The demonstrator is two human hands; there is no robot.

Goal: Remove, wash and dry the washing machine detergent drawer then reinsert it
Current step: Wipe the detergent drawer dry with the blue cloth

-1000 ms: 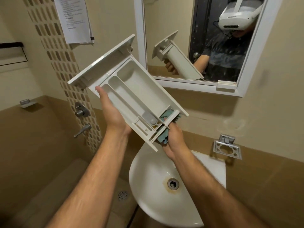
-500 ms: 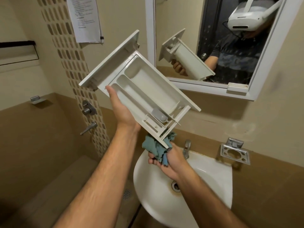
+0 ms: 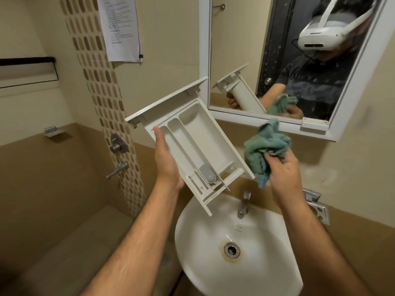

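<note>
White plastic makes up the detergent drawer (image 3: 192, 144), which is held in the air above the back left rim of a white wall basin (image 3: 267, 272), tilted so that its wide front panel points up and to the left and its open rear end hangs low over the bowl. The left hand (image 3: 166, 161) holds it by the long left side wall, thumb lying along the top edge; the other fingers pass beneath and are hidden, though they appear clamped on the drawer. Three open compartments face the viewer, and a grey siphon cap (image 3: 210, 174) sits near the lower end. Just beside the drawer's right edge and apart from it, the right hand (image 3: 282, 169) has its fingers closed around a crumpled teal cloth (image 3: 265, 146). A chrome tap (image 3: 243, 204) stands at the basin's back edge and no water is running. A mirror (image 3: 245, 50) above reflects the drawer's underside and the cloth. The drawer looks light and stiff, probably slick if damp, with thin ribs at the rear that could snap. Its side walls or the solid front panel seem the safest places to take hold. Judging by the cloth, drying is under way, with reinsertion not yet done.
</note>
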